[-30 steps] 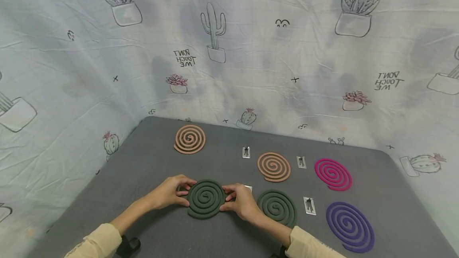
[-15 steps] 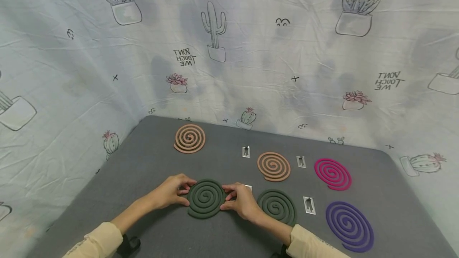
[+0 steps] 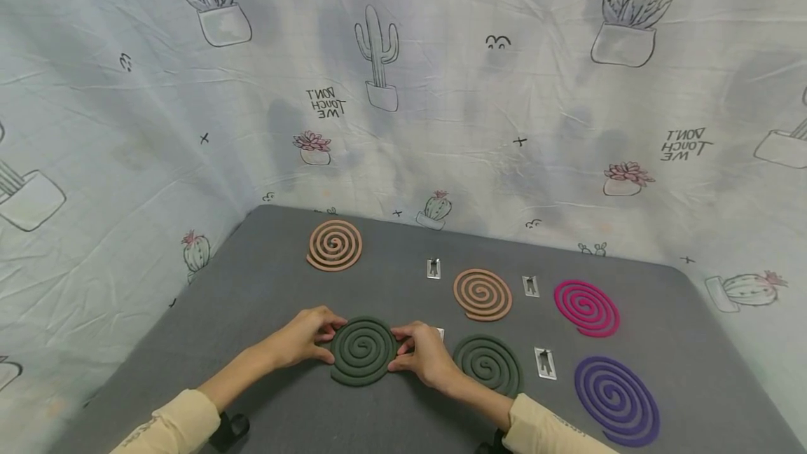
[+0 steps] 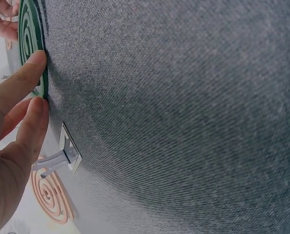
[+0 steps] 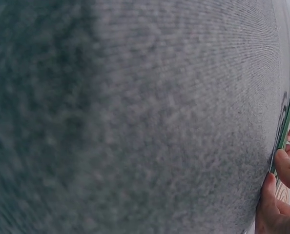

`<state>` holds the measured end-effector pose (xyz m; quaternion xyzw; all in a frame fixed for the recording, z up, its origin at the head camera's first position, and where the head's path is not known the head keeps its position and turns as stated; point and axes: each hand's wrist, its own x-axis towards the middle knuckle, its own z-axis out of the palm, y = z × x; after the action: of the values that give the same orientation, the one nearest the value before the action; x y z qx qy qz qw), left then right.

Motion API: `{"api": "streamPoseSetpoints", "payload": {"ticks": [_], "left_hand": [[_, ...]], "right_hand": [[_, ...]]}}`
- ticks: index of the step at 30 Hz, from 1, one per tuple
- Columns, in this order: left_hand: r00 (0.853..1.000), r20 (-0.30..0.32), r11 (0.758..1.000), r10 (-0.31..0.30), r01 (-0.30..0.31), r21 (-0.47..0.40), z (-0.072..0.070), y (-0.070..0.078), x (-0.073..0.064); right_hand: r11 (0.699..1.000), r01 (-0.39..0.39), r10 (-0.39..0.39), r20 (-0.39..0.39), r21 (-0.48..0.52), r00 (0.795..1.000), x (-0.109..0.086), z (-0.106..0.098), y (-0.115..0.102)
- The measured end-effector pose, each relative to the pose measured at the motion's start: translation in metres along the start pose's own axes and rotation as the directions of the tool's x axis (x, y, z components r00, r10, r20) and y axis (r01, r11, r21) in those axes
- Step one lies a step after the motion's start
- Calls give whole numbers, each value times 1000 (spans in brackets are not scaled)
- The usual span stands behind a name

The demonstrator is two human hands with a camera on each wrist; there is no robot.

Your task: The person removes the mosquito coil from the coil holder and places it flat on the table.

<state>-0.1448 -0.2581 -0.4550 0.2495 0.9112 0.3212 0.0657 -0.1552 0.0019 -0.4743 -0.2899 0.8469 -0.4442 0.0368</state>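
Between my hands a dark green mosquito coil lies flat, low over the grey table. My left hand pinches its left edge between thumb and fingertips. From the opposite side my right hand pinches the right edge the same way. Seen from the left wrist, the green coil's rim is close to the cloth, with a small metal coil stand near the left fingers. A second green coil rests just right of my right hand, partly covered by that wrist.
Two tan coils lie farther back, left and centre. On the right are a pink coil and a purple coil. Several metal stands sit among them, one partly behind my right hand. A printed curtain surrounds the table's back.
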Motion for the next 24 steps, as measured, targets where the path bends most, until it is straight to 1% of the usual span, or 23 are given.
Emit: {"api": "streamPoseSetpoints", "payload": {"ticks": [4, 11, 13, 17, 21, 24], "left_hand": [[1000, 2, 1000, -13, 13, 1, -2, 2, 1], [998, 12, 997, -66, 66, -32, -3, 7, 2], [997, 14, 996, -81, 81, -37, -2, 9, 1], [995, 21, 995, -95, 95, 4, 0, 14, -1], [996, 20, 996, -85, 85, 37, -2, 17, -4], [1000, -6, 998, -29, 29, 49, -11, 18, -5]], "right_hand": [[1000, 9, -9, 2, -18, 1000, 1, 0, -1], [997, 39, -38, 16, -64, 999, 2, -3, -5], [997, 33, -32, 16, -65, 999, 1, -3, -7], [999, 3, -2, 13, -46, 1000, -2, -5, -11], [999, -26, 27, 10, -28, 1000, -5, -9, -17], [998, -34, 34, 2, -44, 999, -6, -18, -20]]}}
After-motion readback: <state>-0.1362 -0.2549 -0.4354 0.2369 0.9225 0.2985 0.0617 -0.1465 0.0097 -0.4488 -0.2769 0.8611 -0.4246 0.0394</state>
